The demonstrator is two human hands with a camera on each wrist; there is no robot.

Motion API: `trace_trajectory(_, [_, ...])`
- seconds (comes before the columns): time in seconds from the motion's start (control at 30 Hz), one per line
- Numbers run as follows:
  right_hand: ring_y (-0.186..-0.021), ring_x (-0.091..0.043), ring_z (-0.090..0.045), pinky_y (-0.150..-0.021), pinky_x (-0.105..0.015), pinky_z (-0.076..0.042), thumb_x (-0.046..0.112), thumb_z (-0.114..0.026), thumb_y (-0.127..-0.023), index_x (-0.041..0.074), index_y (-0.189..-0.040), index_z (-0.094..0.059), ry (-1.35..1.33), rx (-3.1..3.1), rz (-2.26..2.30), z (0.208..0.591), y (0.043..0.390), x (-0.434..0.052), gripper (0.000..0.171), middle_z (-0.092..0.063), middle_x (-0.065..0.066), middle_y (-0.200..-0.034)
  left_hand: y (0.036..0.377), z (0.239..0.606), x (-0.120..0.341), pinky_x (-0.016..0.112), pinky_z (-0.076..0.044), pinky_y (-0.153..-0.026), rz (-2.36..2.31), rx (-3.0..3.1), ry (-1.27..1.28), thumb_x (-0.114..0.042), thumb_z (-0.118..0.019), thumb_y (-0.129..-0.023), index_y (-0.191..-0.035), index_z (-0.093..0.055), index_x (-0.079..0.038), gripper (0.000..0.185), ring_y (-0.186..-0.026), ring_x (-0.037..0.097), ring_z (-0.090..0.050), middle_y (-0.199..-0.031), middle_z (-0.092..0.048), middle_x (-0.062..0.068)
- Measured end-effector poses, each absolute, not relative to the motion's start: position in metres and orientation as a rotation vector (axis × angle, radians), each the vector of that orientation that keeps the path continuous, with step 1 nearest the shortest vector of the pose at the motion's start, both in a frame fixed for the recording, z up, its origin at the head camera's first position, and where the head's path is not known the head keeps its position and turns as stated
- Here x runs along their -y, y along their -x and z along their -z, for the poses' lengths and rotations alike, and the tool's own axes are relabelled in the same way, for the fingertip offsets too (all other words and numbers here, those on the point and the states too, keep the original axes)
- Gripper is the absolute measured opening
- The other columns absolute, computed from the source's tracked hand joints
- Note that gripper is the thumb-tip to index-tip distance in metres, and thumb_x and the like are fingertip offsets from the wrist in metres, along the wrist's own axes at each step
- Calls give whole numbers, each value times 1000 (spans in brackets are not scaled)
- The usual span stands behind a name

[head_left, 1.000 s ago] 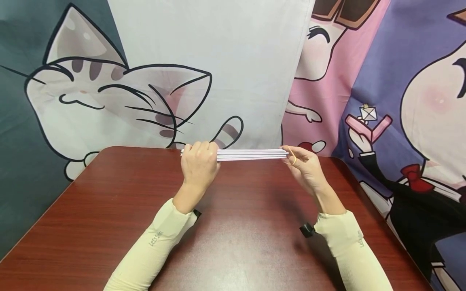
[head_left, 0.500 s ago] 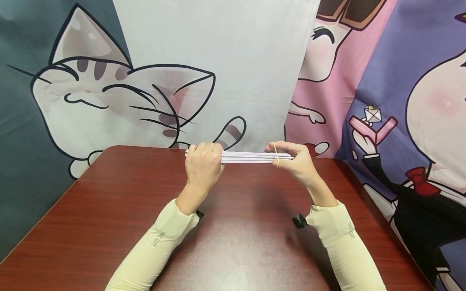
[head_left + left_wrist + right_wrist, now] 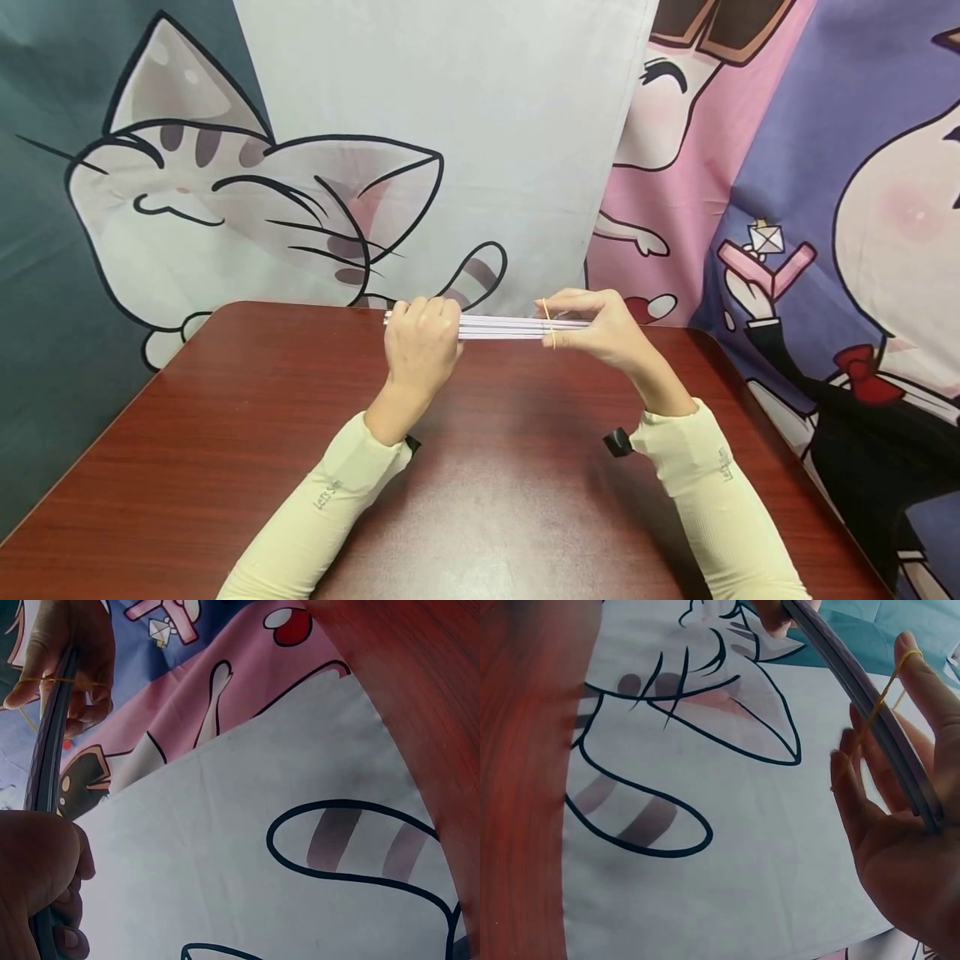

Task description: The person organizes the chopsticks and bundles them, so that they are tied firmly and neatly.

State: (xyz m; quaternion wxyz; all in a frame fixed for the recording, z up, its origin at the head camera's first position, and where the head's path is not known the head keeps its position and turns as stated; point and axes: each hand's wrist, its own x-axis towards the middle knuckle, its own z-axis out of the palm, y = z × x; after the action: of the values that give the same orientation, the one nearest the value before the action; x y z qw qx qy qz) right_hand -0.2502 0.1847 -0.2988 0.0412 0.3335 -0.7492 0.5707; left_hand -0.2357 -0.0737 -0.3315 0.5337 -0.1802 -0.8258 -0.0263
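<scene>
A bundle of thin white sticks (image 3: 502, 325) is held level above the far edge of the table (image 3: 300, 433). My left hand (image 3: 420, 342) grips its left end with curled fingers. My right hand (image 3: 600, 329) surrounds the right end and stretches a yellow rubber band (image 3: 551, 333) round the sticks with thumb and fingers. In the left wrist view the bundle (image 3: 49, 750) runs from my left hand (image 3: 37, 885) up to my right hand (image 3: 67, 645). In the right wrist view the rubber band (image 3: 889, 686) hangs from a fingertip of my right hand (image 3: 907, 847) across the bundle (image 3: 855, 682).
The dark red table has rounded far corners and nothing else lies on it. Behind it hangs a cloth backdrop (image 3: 450, 125) with cartoon cats. Cream sleeves (image 3: 330, 492) cover both forearms.
My right hand has slid left along the bundle, taking the rubber band from the right tip to a little inside it. My left hand has kept its grip.
</scene>
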Motion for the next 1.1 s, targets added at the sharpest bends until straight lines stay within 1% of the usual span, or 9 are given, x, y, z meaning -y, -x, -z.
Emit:
trace_trajectory(0.17, [-87, -18, -64, -67, -22, -51, -18, -81, -63, -3, -110, -73, -1032, 2236, -1711, 299, 246, -185, 50, -69, -12, -98, 234, 331, 73, 37, -33, -51, 60, 1978, 428, 3, -63, -70, -61, -48, -9, 21, -53, 27, -50, -55, -49, 7])
trace_trajectory(0.33, [-85, -24, -55, -66, -22, -45, -17, -84, -59, -11, -113, -67, -1052, 2214, -1601, 288, 233, -181, 57, -63, -16, -94, 234, 332, 71, 38, -34, -52, 49, 2001, 421, 3, -61, -74, -61, -49, -9, 21, -54, 27, -51, -55, -49, 7])
trace_trajectory(0.47, [-87, -24, -51, -73, -23, -43, -11, -89, -56, -14, -115, -65, -1085, 2223, -1503, 279, 223, -176, 63, -56, -19, -91, 233, 332, 71, 37, -35, -52, 35, 2016, 413, 2, -62, -75, -61, -50, -9, 21, -54, 27, -51, -55, -50, 8])
trace_trajectory(0.6, [-95, -20, -51, -81, -22, -40, -11, -90, -52, -10, -112, -69, -1091, 2193, -1384, 288, 227, -177, 63, -55, -15, -96, 233, 334, 71, 36, -34, -52, 33, 2024, 405, 1, -65, -73, -62, -51, -8, 20, -55, 27, -52, -56, -51, 8])
trace_trajectory(0.67, [-96, -23, -49, -83, -22, -38, -4, -93, -53, -4, -110, -73, -1105, 2145, -1294, 295, 230, -180, 61, -58, -15, -102, 234, 333, 71, 36, -34, -52, 34, 2026, 395, 1, -66, -72, -62, -51, -8, 20, -54, 27, -52, -56, -51, 8])
trace_trajectory(0.73, [-96, -26, -47, -82, -24, -36, 12, -94, -58, 2, -109, -76, -1131, 2088, -1211, 302, 232, -181, 55, -62, -15, -106, 234, 333, 72, 36, -34, -52, 39, 2027, 388, 1, -67, -72, -62, -51, -8, 20, -54, 27, -52, -56, -51, 8])
trace_trajectory(0.87, [-92, -30, -48, -81, -28, -36, 43, -87, -68, 8, -105, -78, -1209, 1969, -1083, 307, 227, -180, 51, -68, -13, -108, 236, 335, 73, 36, -35, -52, 42, 2028, 387, 1, -67, -72, -62, -51, -8, 21, -54, 27, -52, -56, -52, 8])
trace_trajectory(0.97, [-90, -30, -49, -79, -29, -37, 45, -84, -73, 9, -103, -79, -1256, 1902, -1062, 309, 222, -179, 47, -70, -13, -106, 238, 336, 73, 36, -35, -52, 48, 2023, 381, 2, -66, -71, -61, -50, -8, 21, -54, 27, -53, -55, -51, 8])
trace_trajectory(1.1, [-88, -27, -49, -77, -27, -36, 41, -86, -71, 9, -104, -79, -1298, 1825, -1096, 312, 216, -180, 46, -71, -13, -104, 239, 337, 75, 36, -35, -51, 56, 2016, 365, 4, -66, -70, -60, -48, -8, 23, -53, 27, -52, -54, -50, 8])
